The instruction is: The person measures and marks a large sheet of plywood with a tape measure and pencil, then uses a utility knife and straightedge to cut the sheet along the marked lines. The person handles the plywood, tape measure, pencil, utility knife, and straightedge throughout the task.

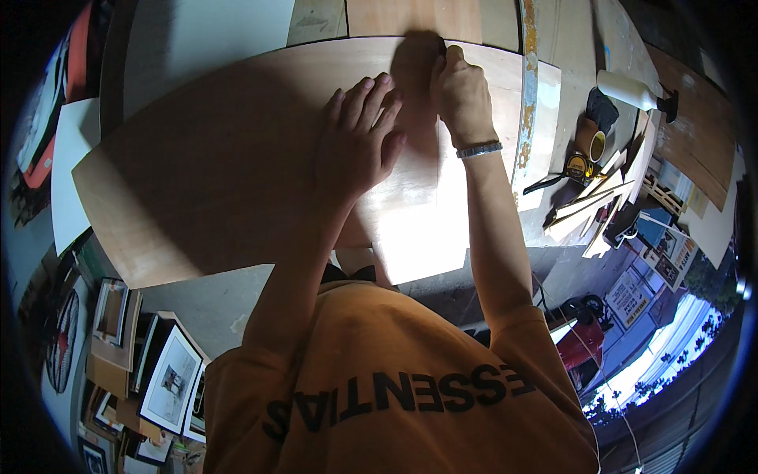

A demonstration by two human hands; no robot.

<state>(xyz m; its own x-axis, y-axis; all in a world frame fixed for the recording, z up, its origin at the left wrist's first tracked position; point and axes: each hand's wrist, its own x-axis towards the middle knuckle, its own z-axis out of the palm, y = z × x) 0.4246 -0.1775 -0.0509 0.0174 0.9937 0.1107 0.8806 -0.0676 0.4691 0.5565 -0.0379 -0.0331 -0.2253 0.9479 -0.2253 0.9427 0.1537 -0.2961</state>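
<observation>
A large thin sheet of light brown plywood [181, 182] lies across the worktable before me, much of it in shadow. My left hand [365, 130] rests flat on it near the middle, palm down, fingers stretched and a little apart. Near the sheet's far edge, my right hand [466, 93] is closed around a small dark tool [441, 46]. Only a bit of that tool shows past the fingers, so its kind is hidden. A watch or metal bracelet [479, 149] circles my right wrist.
Right of the sheet lies a long paint-worn strip [527, 95]. Beyond it are a white spray bottle [628, 88], a dark cloth [602, 110], a brown roll [590, 141], a tape measure [579, 167] and several wood offcuts [588, 205]. Framed pictures [172, 378] stand at lower left.
</observation>
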